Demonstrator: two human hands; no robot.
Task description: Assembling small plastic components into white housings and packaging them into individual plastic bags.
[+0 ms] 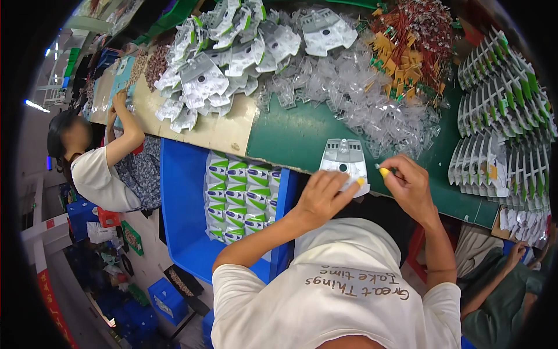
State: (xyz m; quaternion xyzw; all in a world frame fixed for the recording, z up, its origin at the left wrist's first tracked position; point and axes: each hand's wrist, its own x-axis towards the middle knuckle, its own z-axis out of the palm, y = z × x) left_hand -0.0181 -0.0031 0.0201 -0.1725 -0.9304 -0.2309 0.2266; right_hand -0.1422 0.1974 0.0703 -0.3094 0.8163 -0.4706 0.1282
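Observation:
A grey and white plastic housing (343, 152) with a round dark hole lies at the table's front edge. My left hand (319, 196) is closed on its near left side, with the thumb across the near end. To the right of the housing, my right hand (410, 187) is raised in a pinch, a little apart from it. A tiny dark piece with a pale tip shows at those fingertips, too small to name. Yellow covers sit on a fingertip of each hand. Clear plastic parts (343, 87) are heaped just beyond.
White-and-green housings (203, 78) pile up at the back left. Orange pieces and red wires (407, 52) lie at the back. Housings in rows (500, 116) stack at the right. A blue bin (183, 203) with packed parts stands left of me. Co-workers sit at both sides.

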